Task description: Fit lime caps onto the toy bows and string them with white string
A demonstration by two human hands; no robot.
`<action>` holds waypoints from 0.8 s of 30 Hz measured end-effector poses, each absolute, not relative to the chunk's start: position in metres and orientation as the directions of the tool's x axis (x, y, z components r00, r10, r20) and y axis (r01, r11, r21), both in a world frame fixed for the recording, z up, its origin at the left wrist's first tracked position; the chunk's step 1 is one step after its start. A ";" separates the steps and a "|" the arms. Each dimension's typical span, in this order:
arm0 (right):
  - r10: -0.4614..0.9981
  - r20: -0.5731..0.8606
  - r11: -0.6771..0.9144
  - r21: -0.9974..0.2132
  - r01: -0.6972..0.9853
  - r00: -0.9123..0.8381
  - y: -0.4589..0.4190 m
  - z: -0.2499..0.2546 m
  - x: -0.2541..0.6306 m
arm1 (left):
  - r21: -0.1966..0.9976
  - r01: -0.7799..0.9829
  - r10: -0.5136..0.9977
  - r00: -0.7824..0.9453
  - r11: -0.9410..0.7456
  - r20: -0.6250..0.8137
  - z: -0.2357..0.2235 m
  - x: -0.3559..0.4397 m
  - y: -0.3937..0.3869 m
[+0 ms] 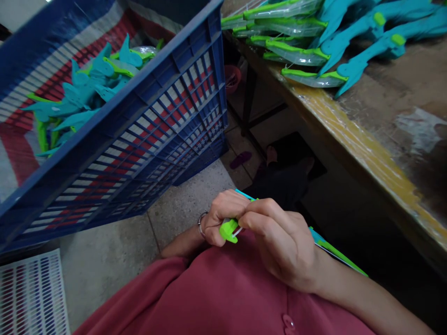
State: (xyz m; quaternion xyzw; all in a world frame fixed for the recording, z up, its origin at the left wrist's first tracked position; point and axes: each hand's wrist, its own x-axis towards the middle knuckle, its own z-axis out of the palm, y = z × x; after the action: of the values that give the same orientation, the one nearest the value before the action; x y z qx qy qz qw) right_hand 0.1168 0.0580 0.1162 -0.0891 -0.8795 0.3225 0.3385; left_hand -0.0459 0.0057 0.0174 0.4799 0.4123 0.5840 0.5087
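Note:
My left hand (225, 211), with a bracelet at the wrist, is closed around a teal-and-green plastic piece (228, 229) in front of my body. A bright green end of it sticks out below my thumb. My right hand (284, 235) is bent over the same piece, its thumb and fingertips pinched together at the green end. A thin white strip (238, 231) shows beside these fingertips. More teal and green plastic appears behind my right wrist; whether it belongs to the held piece is hidden.
On the left, a blue crate (146, 125) with striped lining holds several teal-and-green parts (87, 88). At upper right, similar parts with clear sections (310, 79) lie on a worn table (384, 111). A white plastic basket (35, 288) stands at lower left. Below are a purple slipper (240, 159) and a foot.

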 end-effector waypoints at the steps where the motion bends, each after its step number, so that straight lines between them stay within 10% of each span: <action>1: 0.379 0.535 0.772 -0.632 -0.061 -0.755 0.058 0.116 0.117 | 0.963 -0.197 0.979 0.044 -0.185 0.197 0.017 -0.046 0.006; 5: 0.386 0.525 0.762 -0.645 -0.058 -0.759 0.060 0.114 0.118 | 0.915 -0.159 0.909 0.138 -0.371 0.392 0.020 -0.046 0.006; 24: 0.379 0.522 0.773 -0.633 -0.048 -0.764 0.059 0.110 0.120 | 0.914 0.071 0.909 0.154 -0.400 0.386 0.022 -0.044 0.010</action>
State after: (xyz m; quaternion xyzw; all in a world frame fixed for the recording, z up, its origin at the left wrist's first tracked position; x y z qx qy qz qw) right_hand 0.1198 0.0591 0.1097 -0.0938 -0.8816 0.3237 0.3305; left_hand -0.0440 0.0104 0.0223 0.6480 0.3781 0.5293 0.3963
